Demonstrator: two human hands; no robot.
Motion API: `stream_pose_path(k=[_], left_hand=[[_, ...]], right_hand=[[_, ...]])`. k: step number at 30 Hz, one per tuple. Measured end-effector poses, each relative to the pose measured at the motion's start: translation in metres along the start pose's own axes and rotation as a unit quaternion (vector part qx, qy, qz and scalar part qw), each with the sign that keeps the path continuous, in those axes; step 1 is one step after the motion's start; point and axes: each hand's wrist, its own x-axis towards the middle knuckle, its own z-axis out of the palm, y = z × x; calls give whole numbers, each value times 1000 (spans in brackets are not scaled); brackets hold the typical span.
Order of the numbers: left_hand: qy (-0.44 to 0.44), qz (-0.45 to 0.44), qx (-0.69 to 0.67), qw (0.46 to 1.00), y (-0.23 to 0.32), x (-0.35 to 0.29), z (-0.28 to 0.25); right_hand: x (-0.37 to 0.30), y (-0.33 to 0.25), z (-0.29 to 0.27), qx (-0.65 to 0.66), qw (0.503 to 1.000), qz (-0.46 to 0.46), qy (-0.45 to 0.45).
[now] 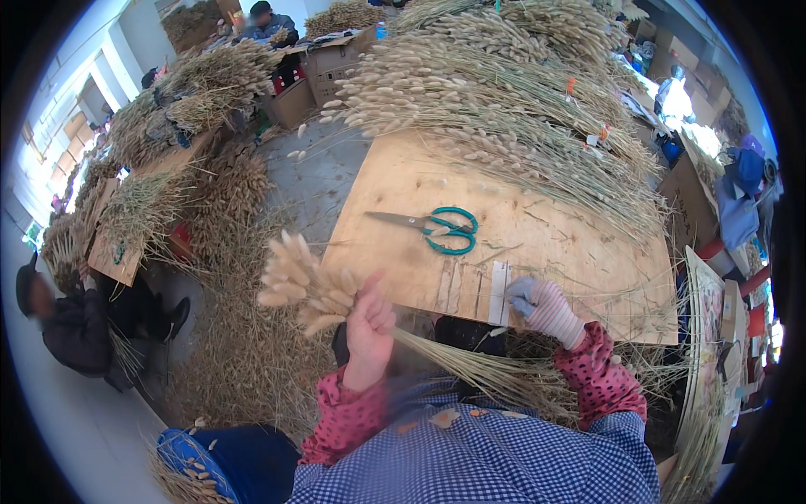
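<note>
A bunch of dried bunny-tail grass (306, 281) is in my left hand (369, 323), which is closed around the stems just below the fluffy heads. The heads point up and left, and the stems (470, 361) run right across my lap, below the table's front edge. My right hand (537, 304), in a striped glove with grey fingers, is at that edge. Its fingers are curled beside a narrow white strip (499, 296); whatever they pinch is too small to make out. Scissors with green handles (453, 230) lie on the wooden tabletop (369, 181), blades toward the left.
A large heap of grass bundles (487, 92) covers the table's far side. Loose stems (235, 336) litter the floor at left. A blue bin (243, 466) stands at lower left. A person (75, 328) sits far left; another (270, 23) is at the back. Cardboard (684, 197) stands at right.
</note>
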Motion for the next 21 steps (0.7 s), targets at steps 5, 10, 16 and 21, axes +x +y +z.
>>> stream_pose_path(k=[5, 10, 16, 21], left_hand=[[-1, 14, -12, 1000, 9, -2, -18], [-15, 20, -48, 999, 12, -2, -35], [-14, 6, -80, 997, 12, 1, -49], [2, 8, -78, 997, 12, -3, -52]], right_hand=[[-9, 13, -31, 38, 985, 65, 154], [-50, 49, -71, -132, 966, 120, 189], [-158, 112, -91, -258, 905, 196, 276], [-203, 107, -149, -456, 690, 543, 145]])
